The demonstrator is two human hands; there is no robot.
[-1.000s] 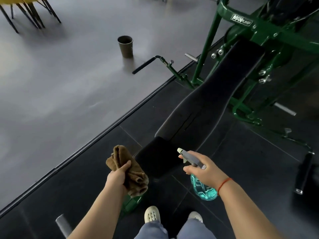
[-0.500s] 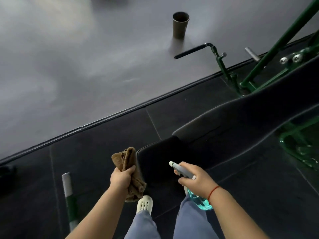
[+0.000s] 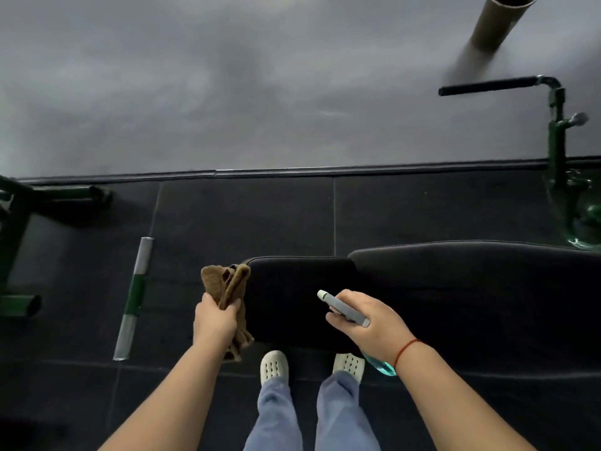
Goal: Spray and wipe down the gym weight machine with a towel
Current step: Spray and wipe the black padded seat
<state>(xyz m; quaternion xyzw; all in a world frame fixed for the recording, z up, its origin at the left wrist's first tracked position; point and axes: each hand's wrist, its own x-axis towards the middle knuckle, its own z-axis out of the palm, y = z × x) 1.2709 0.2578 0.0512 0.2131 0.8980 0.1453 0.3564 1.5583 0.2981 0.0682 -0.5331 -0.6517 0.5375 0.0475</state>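
Observation:
The weight machine's black padded seat (image 3: 292, 297) lies right in front of me, with its long black back pad (image 3: 471, 288) stretching off to the right. My left hand (image 3: 214, 320) grips a bunched brown towel (image 3: 229, 281) just beside the seat's left edge. Over the seat's right side, my right hand (image 3: 367, 323) holds a spray bottle (image 3: 344, 309) with a grey head and a blue-green body; its nozzle points left across the seat. The bottle's body is mostly hidden under my wrist.
A green frame post with a black handle (image 3: 487, 86) rises at the right. A green and silver bar (image 3: 135, 297) lies on the black mat to the left, near more green frame (image 3: 19, 203). A brown cup (image 3: 494, 21) stands on the grey floor. My white shoes (image 3: 274, 366) touch the seat's near edge.
My view has swung left and down, so the seat now lies square before me. Both hands keep their hold and sit a little closer over the seat.

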